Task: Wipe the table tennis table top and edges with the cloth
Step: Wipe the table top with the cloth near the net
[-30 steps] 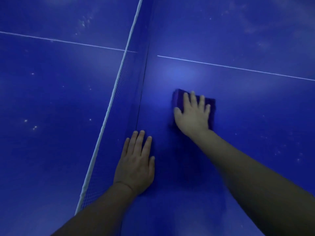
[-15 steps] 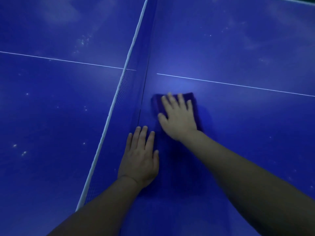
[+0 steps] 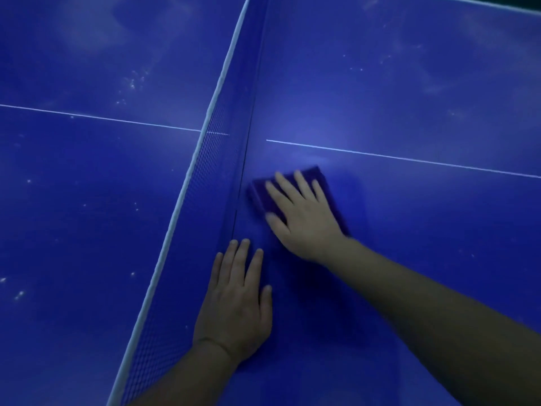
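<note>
A blue table tennis table top (image 3: 424, 235) fills the view, with a thin white centre line across it. My right hand (image 3: 304, 218) lies flat with straight fingers on a folded dark purple cloth (image 3: 317, 177), pressing it onto the right half, close to the foot of the net. Most of the cloth is hidden under the hand. My left hand (image 3: 237, 306) rests flat on the table just below, fingers straight, beside the net's base.
The blue net (image 3: 205, 183) with its white top band runs diagonally from the bottom left to the top middle, splitting the table. White dust specks dot the left half (image 3: 87, 200) and the far right part.
My right hand has slid the cloth leftwards, from the open right half to a spot next to the net. My left hand has stayed flat in place.
</note>
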`<state>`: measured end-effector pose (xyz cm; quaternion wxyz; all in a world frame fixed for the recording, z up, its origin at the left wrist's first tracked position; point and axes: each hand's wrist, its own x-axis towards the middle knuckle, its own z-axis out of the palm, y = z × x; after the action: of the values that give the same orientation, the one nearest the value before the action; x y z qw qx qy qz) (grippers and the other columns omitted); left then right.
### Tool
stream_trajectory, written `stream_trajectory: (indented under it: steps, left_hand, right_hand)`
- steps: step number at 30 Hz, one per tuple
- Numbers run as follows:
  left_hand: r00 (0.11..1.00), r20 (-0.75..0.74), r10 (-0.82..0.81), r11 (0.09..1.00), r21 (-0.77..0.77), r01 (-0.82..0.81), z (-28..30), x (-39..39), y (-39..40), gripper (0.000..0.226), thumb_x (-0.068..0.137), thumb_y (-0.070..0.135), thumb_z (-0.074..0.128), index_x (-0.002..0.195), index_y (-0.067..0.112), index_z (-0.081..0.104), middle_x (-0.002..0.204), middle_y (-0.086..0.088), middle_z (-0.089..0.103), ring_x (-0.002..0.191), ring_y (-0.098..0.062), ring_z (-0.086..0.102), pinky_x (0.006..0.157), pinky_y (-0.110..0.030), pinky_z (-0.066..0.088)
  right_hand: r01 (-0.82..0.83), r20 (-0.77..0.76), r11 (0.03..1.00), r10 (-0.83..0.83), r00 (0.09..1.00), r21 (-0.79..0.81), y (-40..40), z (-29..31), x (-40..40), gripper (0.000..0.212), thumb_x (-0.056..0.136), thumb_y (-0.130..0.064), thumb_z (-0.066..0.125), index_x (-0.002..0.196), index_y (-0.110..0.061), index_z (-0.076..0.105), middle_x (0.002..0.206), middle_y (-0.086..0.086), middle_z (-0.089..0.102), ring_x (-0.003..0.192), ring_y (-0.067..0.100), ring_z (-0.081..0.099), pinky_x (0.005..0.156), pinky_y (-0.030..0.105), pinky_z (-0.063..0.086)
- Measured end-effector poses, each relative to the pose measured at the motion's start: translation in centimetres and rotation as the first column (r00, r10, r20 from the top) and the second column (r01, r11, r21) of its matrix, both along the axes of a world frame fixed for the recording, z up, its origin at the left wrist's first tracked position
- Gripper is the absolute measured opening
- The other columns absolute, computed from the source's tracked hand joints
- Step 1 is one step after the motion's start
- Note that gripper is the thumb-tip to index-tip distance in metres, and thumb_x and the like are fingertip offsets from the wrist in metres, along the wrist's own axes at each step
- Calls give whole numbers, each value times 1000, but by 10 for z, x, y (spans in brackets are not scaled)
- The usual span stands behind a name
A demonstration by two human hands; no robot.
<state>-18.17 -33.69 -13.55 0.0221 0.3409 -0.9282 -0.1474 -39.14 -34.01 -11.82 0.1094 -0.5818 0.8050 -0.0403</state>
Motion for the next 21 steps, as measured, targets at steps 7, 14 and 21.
stream_trajectory:
  steps: [7, 14, 21]
  left_hand:
    - [1000, 20, -3, 1000, -1, 3, 1, 0, 0, 61, 95, 43, 35, 146, 11, 42, 156, -13, 34, 148, -28, 22, 117, -46, 14]
    - [1000, -22, -16, 1000, 3, 16, -1, 1, -1, 61, 94, 42, 35, 145, 9, 44, 155, -15, 36, 147, -31, 24, 118, -47, 14]
    - [1000, 19, -23, 999, -37, 24, -3, 0, 2, 63, 96, 45, 30, 148, 11, 39, 157, -15, 32, 149, -30, 21, 119, -45, 9]
  right_hand:
    - [382, 36, 920, -386, 922, 87, -60, 5, -40, 71, 99, -50, 29, 160, -24, 2, 168, -3, -1, 154, 31, -6, 121, 57, -4]
    - [145, -10, 989, -145, 989, 21, 43, 3, -7, 73, 89, -60, 17, 158, -36, 17, 167, -9, 8, 154, 24, 2, 122, 49, 0]
    - [541, -2, 837, -543, 840, 87, 5, 5, -109, 64, 100, -47, 29, 160, -32, 10, 168, -3, 4, 153, 31, -1, 121, 58, 0]
